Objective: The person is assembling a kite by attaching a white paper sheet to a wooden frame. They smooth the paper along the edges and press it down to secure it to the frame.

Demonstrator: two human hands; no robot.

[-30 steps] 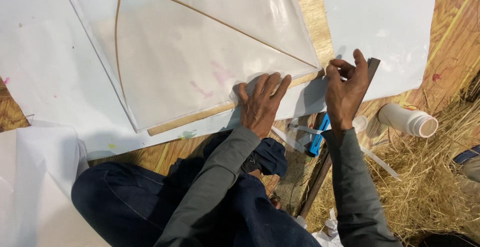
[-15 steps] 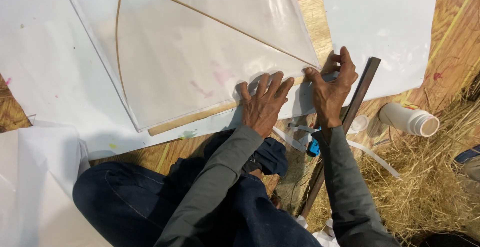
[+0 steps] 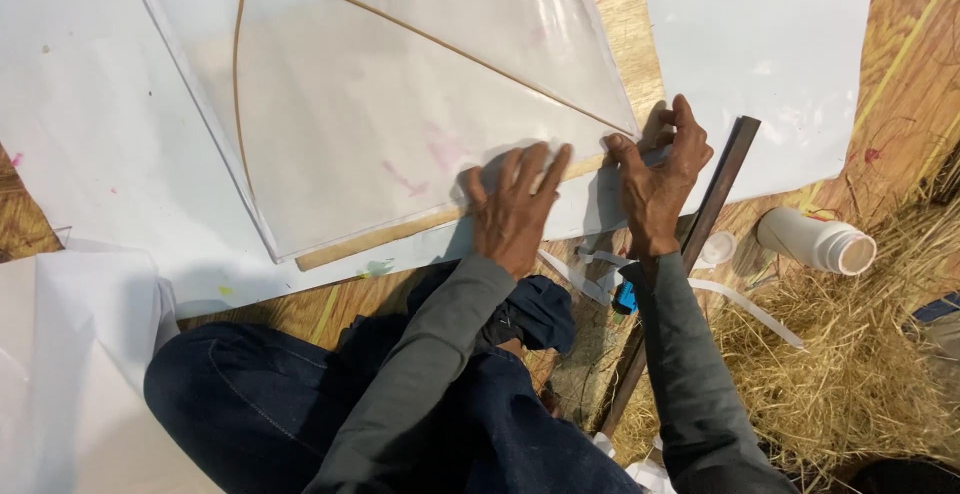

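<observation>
A translucent kite-shaped sheet (image 3: 400,104) with thin bamboo sticks lies on white paper (image 3: 90,154) on a wooden floor. My left hand (image 3: 515,209) presses flat, fingers spread, on the sheet's lower edge over a wooden strip (image 3: 370,242). At the sheet's right corner, where the diagonal stick ends, my right hand (image 3: 660,179) pinches with curled fingers. What those fingers hold is too small to tell.
A dark metal bar (image 3: 715,189) lies slanted just right of my right hand. A white plastic bottle (image 3: 815,241) lies on its side by straw (image 3: 850,364). Paper strips (image 3: 745,304) and a blue object (image 3: 625,301) sit near my wrist. More white paper (image 3: 770,44) lies beyond.
My right hand moved left from the metal bar to the sheet's right corner. The left hand stayed pressed on the lower edge.
</observation>
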